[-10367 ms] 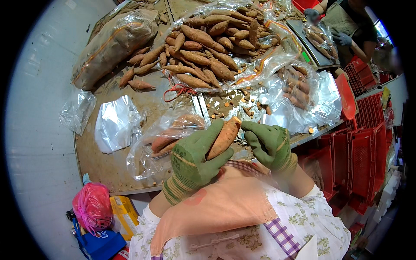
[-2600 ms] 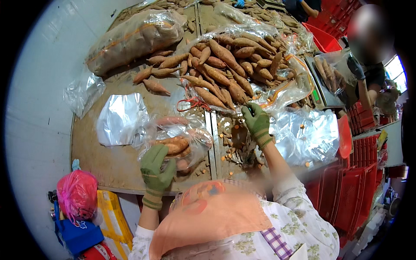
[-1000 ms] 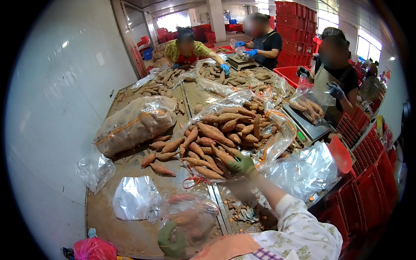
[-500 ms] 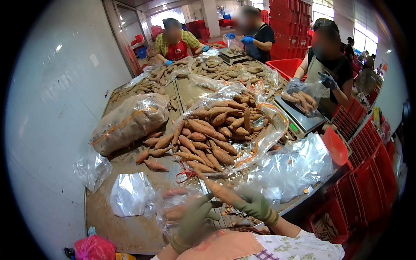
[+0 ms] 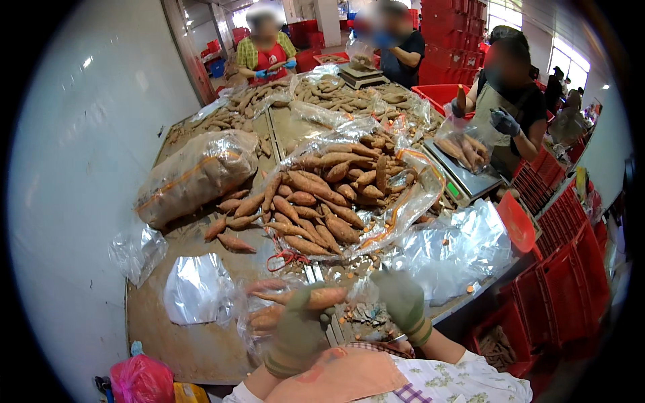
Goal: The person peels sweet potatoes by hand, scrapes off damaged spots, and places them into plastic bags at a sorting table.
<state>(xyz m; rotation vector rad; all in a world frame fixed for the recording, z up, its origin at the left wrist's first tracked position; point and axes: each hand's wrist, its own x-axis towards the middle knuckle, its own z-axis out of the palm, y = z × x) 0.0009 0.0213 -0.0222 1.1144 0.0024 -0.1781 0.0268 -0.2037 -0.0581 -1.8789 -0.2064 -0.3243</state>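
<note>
My left hand [image 5: 295,332], in an olive-green knit glove, is closed round a sweet potato [image 5: 327,297] that lies level, its thin tip pointing left. Beside that hand, a clear plastic bag [image 5: 243,312] lies on the table with several sweet potatoes [image 5: 267,317] in it. My right hand [image 5: 401,302], gloved alike, is apart from the potato at the right, over the table's near edge; motion smears its fingers. Farther away, a big heap of sweet potatoes [image 5: 316,208] spills out of a large clear sack [image 5: 423,181].
A full sack [image 5: 195,178] lies at the left. Flat plastic bags rest at left [image 5: 198,289] and right [image 5: 457,248]. Red string [image 5: 287,259] and trimmed bits [image 5: 366,314] lie near me. At right, a co-worker's hand [image 5: 504,122] is by a scale [image 5: 463,176]; red crates [image 5: 564,275] stand below.
The sweet potato has passed from my right hand to my left and moved left. My right hand has let go. The co-worker at right now lifts a sweet potato above the bag.
</note>
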